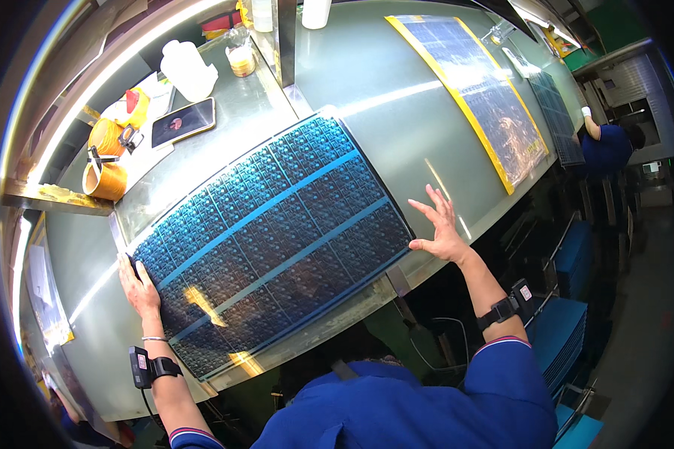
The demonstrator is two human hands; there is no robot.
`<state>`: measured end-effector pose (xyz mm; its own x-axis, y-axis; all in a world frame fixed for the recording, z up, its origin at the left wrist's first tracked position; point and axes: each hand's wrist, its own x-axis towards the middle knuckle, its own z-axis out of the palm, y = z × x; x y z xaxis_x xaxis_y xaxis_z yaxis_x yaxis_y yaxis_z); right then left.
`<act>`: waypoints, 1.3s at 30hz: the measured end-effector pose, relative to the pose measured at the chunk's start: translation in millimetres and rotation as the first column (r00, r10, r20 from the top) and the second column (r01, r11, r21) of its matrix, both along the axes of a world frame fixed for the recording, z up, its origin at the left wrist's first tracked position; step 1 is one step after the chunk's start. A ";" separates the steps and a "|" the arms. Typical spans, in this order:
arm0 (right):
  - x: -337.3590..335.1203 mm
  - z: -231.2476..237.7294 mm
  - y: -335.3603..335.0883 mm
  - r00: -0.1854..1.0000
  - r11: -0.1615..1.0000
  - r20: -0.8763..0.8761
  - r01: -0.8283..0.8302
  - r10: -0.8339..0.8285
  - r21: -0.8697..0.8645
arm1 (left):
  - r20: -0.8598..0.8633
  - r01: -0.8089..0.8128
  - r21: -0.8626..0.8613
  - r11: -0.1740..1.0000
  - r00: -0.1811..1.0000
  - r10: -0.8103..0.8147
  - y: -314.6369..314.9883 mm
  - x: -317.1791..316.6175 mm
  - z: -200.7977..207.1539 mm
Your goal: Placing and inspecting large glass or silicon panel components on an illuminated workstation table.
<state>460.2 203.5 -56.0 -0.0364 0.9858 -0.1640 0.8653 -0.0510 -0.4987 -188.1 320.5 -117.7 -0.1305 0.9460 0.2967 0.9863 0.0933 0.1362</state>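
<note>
a long, smooth, grey-green table (356, 71) is stretching across the room, and a straight, grey metal post (285, 45) is standing upon it. a long, white strip light (157, 37) is shining at upper left, while a pale streak of light (393, 97) is lying on the table. at right, a dark grey floor (644, 299) is running toward a pale grey, box-like structure (651, 78).

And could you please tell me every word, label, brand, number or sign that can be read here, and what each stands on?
No text can be read clearly.
Black device on the right wrist: its small label is too small to read.
Black device on the left wrist: its label is also too small.
Blue patterned panel: fine markings, none readable.
Yellow-edged clear sheet: any lettering is too blurred.
</note>
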 end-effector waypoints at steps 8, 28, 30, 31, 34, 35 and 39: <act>-143.7 1.1 48.7 0.772 0.759 0.000 -0.625 0.636 0.185 | -0.097 -0.042 -0.047 0.998 0.995 0.037 -1.5 0.4 -5.4; -46.7 -12.0 -16.4 0.963 0.948 0.256 -0.159 0.088 0.274 | 0.205 0.142 -0.166 0.976 0.973 -0.107 -230.5 35.6 73.2; -46.5 -13.3 -44.2 0.908 0.957 0.386 -0.241 0.164 0.162 | 0.154 0.323 -0.243 0.915 0.944 -0.293 -274.7 44.0 74.8; -49.2 -9.4 -50.1 0.921 0.960 0.356 -0.229 0.159 0.163 | 0.106 0.362 -0.189 0.913 0.931 -0.348 -283.2 46.9 76.0; -51.1 -2.8 -73.1 0.899 0.948 0.390 -0.276 0.196 0.158 | 0.184 0.373 -0.174 0.911 0.921 -0.342 -290.4 45.7 89.0; -49.4 -3.7 -85.1 0.863 0.934 0.448 -0.328 0.235 0.142 | 0.171 0.393 -0.170 0.904 0.915 -0.366 -297.9 39.2 91.4; -67.2 10.1 -158.8 0.800 0.838 0.422 -0.525 0.427 0.148 | 0.184 0.411 -0.241 0.879 0.909 -0.375 -359.8 -5.4 107.7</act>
<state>392.9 44.7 -45.8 -0.4988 0.8665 -0.0165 0.8640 0.4957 -0.0882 -193.5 -39.3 -10.0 0.2496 0.9679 0.0304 0.9250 -0.2476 0.2883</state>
